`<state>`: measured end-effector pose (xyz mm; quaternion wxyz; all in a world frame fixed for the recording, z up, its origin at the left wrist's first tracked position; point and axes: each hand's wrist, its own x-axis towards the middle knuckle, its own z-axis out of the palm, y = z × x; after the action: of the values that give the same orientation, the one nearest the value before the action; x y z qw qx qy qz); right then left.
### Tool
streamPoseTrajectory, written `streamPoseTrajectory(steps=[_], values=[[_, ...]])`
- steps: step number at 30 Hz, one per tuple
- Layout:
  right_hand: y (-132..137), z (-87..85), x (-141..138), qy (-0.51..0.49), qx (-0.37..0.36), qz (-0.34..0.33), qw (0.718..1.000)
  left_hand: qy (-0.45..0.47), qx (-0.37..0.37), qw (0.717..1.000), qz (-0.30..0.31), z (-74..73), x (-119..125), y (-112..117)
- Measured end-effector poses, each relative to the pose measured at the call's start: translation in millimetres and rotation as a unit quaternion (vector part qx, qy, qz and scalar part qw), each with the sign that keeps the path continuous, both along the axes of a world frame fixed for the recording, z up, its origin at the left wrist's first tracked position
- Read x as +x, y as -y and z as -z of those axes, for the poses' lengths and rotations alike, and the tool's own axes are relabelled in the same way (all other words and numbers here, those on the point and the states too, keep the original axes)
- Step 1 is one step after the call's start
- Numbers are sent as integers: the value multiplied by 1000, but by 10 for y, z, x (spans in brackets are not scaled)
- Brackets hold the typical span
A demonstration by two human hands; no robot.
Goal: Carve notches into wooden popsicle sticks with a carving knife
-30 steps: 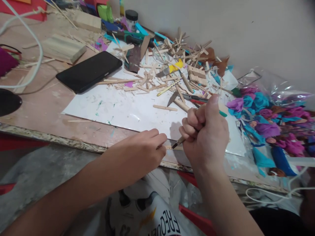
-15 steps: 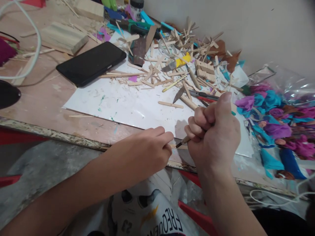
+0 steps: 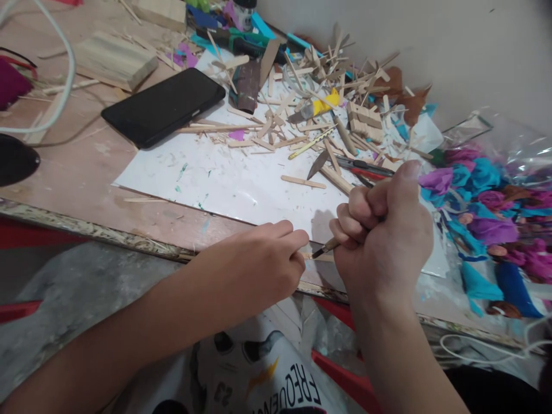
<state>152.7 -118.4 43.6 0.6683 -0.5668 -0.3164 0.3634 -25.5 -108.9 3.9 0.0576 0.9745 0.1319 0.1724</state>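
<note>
My right hand (image 3: 383, 236) is wrapped in a fist, thumb up, around a slim carving knife (image 3: 330, 245); a green bit shows at the far side of the fist. The knife's dark tip points down-left and touches a thin wooden stick (image 3: 325, 258) lying along the table's front edge. My left hand (image 3: 271, 259) is closed, its fingers pinching and pressing the stick just left of the blade. The fingers cover part of the stick. Behind the hands lies a white paper sheet (image 3: 233, 190) with a loose popsicle stick (image 3: 303, 181) on it.
A black phone (image 3: 166, 106) lies across the paper's left corner. Beyond it are heaped popsicle sticks (image 3: 332, 63), a yellow-handled blade (image 3: 324, 103), a red-and-black cutter (image 3: 366, 168) and a wood block (image 3: 114, 60). Crepe-paper flowers (image 3: 491, 224) crowd the right; a white cable (image 3: 66, 75) loops at left.
My right hand has shifted slightly to the right with the knife, its tip still at the stick. The left hand stays on the stick; the whole view has moved a little.
</note>
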Motion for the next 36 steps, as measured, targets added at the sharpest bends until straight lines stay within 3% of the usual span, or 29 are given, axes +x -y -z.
streamPoseTrajectory(steps=[16,24,36], values=[[-26,44,-173,33,21,21,999,3,9,1000,3,-18,-5,7],[-12,75,-213,104,28,44,993,10,20,1000,15,-7,17,18],[-63,153,-165,130,12,13,991,21,26,999,4,8,13,30]])
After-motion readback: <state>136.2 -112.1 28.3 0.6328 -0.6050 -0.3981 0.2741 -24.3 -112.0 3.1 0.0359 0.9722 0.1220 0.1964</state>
